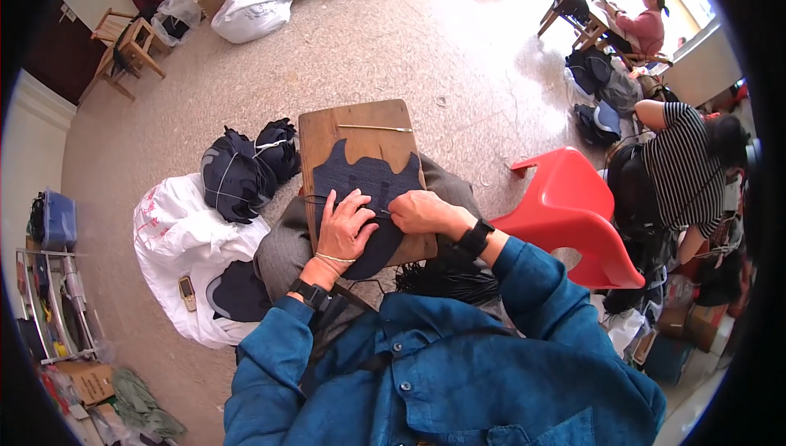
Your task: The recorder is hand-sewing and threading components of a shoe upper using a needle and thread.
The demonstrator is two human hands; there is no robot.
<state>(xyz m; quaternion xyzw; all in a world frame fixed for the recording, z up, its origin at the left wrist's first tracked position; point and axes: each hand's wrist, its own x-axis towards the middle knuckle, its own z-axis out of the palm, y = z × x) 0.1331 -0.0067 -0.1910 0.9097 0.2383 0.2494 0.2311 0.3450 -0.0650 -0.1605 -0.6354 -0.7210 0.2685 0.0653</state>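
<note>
A wooden board (360,112) lies across my lap with a dark navy fabric piece (348,176) on it; the piece has pointed upper corners and a rounded lower end. My left hand (342,229) rests on the fabric with its fingers stretched out, pressing it down. Beside it, my right hand (419,210) is closed in a pinch over the fabric's right half. A small thin bit shows at its fingertips, too fine to name. Some dark thread trails left of my left hand. Near the board's far edge lies a long thin metal rod (375,127).
Left of my knees, tied bundles of dark fabric pieces (239,174) sit by a white sack (168,229) with a mobile phone (187,293) on it. A red plastic chair (573,192) stands at right, near a person in stripes (684,167). Another person (643,28) sits far right.
</note>
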